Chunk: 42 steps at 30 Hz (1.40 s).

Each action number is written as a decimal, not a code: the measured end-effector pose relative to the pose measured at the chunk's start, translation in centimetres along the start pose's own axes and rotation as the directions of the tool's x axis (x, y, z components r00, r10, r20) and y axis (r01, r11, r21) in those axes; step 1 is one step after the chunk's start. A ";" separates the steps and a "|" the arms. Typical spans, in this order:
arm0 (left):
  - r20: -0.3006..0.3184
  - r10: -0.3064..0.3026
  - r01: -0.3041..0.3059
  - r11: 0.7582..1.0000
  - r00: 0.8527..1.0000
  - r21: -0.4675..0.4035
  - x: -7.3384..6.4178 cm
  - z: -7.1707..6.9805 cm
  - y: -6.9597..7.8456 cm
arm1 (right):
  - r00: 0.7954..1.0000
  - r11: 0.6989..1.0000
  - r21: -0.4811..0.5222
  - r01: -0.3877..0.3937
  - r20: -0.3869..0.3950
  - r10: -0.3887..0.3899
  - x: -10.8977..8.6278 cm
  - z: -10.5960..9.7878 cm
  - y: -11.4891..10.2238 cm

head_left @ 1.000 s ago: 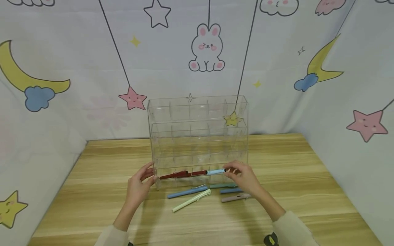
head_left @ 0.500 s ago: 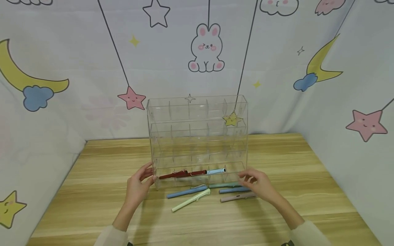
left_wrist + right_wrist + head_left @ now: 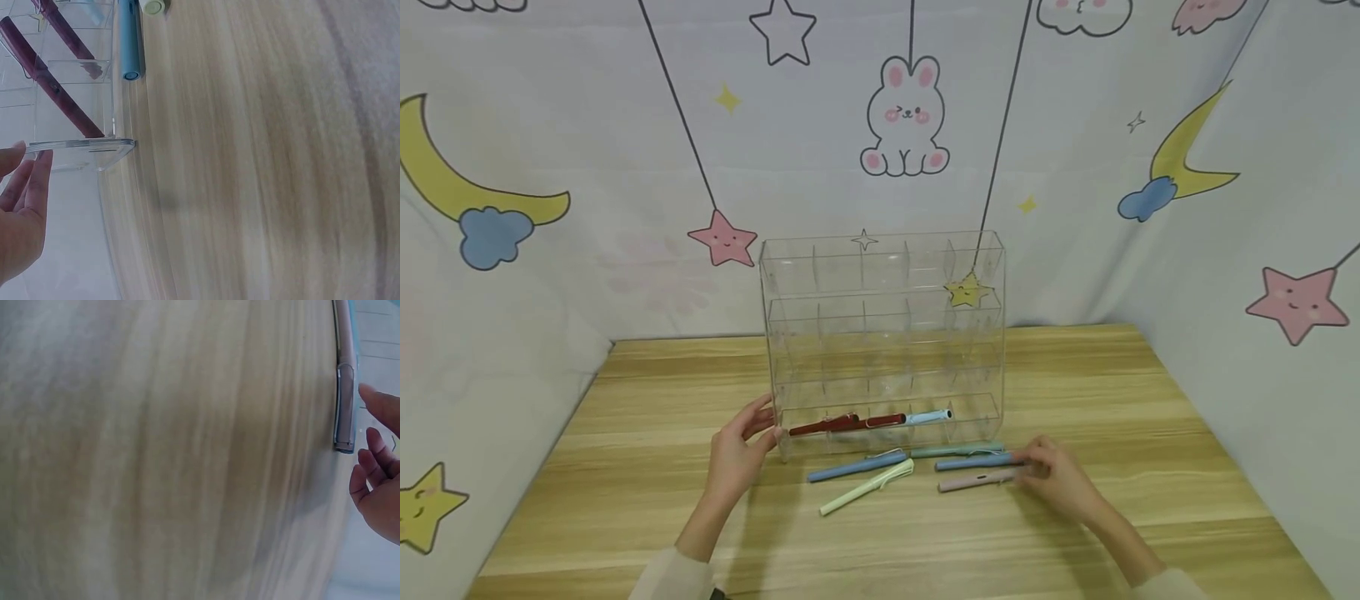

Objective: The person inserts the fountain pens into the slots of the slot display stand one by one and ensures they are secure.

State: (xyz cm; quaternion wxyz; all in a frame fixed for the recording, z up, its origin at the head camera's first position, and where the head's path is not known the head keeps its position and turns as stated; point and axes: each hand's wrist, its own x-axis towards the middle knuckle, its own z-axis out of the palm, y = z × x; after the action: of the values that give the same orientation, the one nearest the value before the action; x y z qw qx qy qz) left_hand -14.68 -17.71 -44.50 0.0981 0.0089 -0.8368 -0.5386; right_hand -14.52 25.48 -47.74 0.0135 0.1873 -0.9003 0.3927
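Note:
A clear acrylic organizer (image 3: 886, 333) with tiered compartments stands on the table. My left hand (image 3: 737, 450) pinches its left side panel between thumb and fingers, also visible in the left wrist view. In its lowest row lie two dark red pens (image 3: 820, 426) and a light blue pen (image 3: 927, 417). My right hand (image 3: 1060, 479) is at the right ends of a blue pen (image 3: 973, 462) and a greyish-pink pen (image 3: 976, 480). In the right wrist view, its thumb and fingers are spread apart beside the pink pen (image 3: 345, 406), holding nothing.
In front of the organizer, a green pen (image 3: 957, 451), another blue pen (image 3: 857, 467) and a pale green pen (image 3: 867, 489) lie on the wooden table (image 3: 880, 550). White curtains (image 3: 820, 125) printed with cartoons enclose the back and sides.
My right hand has let go of the light blue pen in the organizer's bottom row and moved right and down to the loose pens. The left hand stays at the side panel.

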 end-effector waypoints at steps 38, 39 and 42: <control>-0.011 0.003 -0.003 1.000 1.000 0.010 0.0 0.2 -0.1 | 0.997 0.992 -0.121 -0.022 -0.082 0.013 -1.3 1.8 1.4; -0.011 0.003 -0.003 1.000 1.000 0.010 0.0 0.2 -0.1 | 0.996 0.992 -0.125 -0.018 -0.084 0.008 -1.3 1.8 1.4; -0.012 0.002 -0.002 1.000 1.000 0.014 0.0 0.2 -0.1 | 0.996 0.993 -0.117 -0.012 -0.086 0.002 -1.5 1.5 1.4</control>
State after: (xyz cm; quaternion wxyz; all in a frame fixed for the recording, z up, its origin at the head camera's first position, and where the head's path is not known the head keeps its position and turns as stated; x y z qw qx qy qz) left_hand -14.73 -17.56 -44.71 0.1036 0.0118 -0.8400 -0.5324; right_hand -13.40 25.74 -50.03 0.0617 0.1662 -0.9211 0.3466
